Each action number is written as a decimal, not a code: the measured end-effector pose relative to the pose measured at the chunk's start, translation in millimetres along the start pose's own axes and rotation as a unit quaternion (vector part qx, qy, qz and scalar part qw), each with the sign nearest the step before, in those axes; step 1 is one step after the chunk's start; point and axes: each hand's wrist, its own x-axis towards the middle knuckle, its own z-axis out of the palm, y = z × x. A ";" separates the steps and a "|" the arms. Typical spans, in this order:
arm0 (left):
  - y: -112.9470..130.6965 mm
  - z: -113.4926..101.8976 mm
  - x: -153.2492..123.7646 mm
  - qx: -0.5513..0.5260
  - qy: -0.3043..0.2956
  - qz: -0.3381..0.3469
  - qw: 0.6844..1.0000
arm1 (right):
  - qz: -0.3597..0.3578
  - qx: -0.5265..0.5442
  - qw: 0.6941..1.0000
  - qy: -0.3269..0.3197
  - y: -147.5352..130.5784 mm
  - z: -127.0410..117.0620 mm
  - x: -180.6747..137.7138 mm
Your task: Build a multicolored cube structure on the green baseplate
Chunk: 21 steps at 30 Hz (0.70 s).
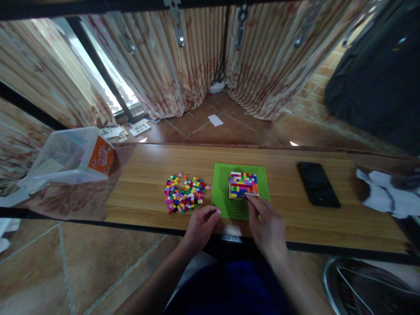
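Observation:
A green studded baseplate (220, 188) lies on the wooden table. On it sits a low block of multicoloured toy bricks (243, 184). The fingertips of my right hand (266, 222) meet the block's front edge, fingers bent together; anything between them is hidden. My left hand (202, 225) hovers by the baseplate's front left corner, thumb and forefinger pinched. Whether a small brick is in that pinch is too small to tell. Left of the baseplate spreads a pile of loose small bricks (185, 194) in many colours.
A black phone (318, 183) lies at the right of the wooden table (147, 170), with white paper (380, 192) beyond it. At far left stands a clear plastic bin (68, 153) with an orange label. A round metal basin (331, 280) is at lower right.

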 end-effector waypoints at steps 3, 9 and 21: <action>-0.4 0.2 0.1 -0.002 -0.001 0.000 1.000 | -0.014 -0.019 1.000 0.000 2.9 4.5 -3.0; -3.8 2.4 1.5 -0.011 0.002 -0.008 1.000 | -0.051 -0.065 0.995 -0.054 11.6 8.7 -13.9; -0.7 9.2 -0.7 0.025 -0.053 0.010 0.998 | 0.010 0.074 0.996 -0.040 -6.4 -0.8 -20.4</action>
